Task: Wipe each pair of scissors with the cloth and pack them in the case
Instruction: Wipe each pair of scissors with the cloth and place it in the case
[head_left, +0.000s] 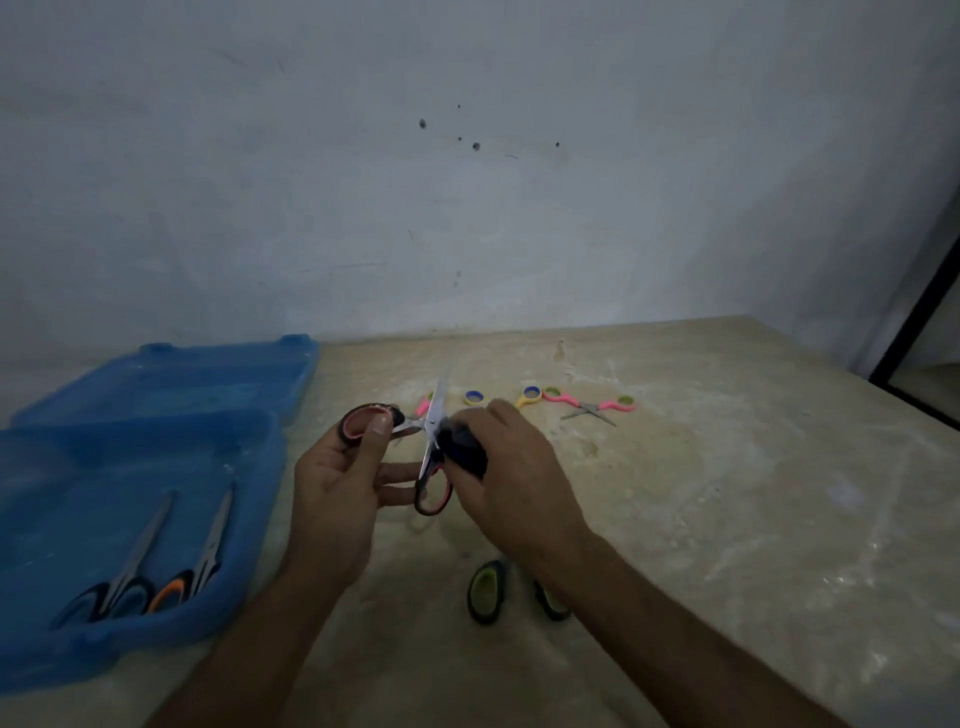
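- The pair being wiped, the red-and-black scissors (431, 452), is held up over the middle of the desk (727, 493), blades splayed wide apart.
- One blade points up toward twelve o'clock, and its handle loop hangs low between the two hands.
- The other handle loop sits out at nine o'clock from the pivot, in the left hand (337, 483).
- The left hand's grip is clamped on that loop, thumb laid across its front; the lower fingers reach straight toward the hanging loop.
- The right hand (514, 483) has its grip closed on a dark blue cloth (465, 447), pressing it against the upright blade just at the pivot.
- At six o'clock from the hands, the green-and-black scissors (488, 590) lie on the desk; I see only the two handle loops, the rest is under the right forearm.
- At twelve o'clock, beyond the hands, small scissors lie in a row near the wall: a yellow pair with blue-lined loops (527, 396), partly hidden, and to its right the pink scissors with green-lined loops (592, 408), lying open.
- A pink handle tip (425, 402) shows just left of the upright blade; I cannot tell which pair it belongs to.
- At nine o'clock stands the blue plastic case (249, 519), lid thrown open flat toward the wall.
- Two pairs lie in the case side by side, tips pointing away: the blue-and-black scissors (124, 577) on the left, the orange-and-black scissors (195, 566) on the right.
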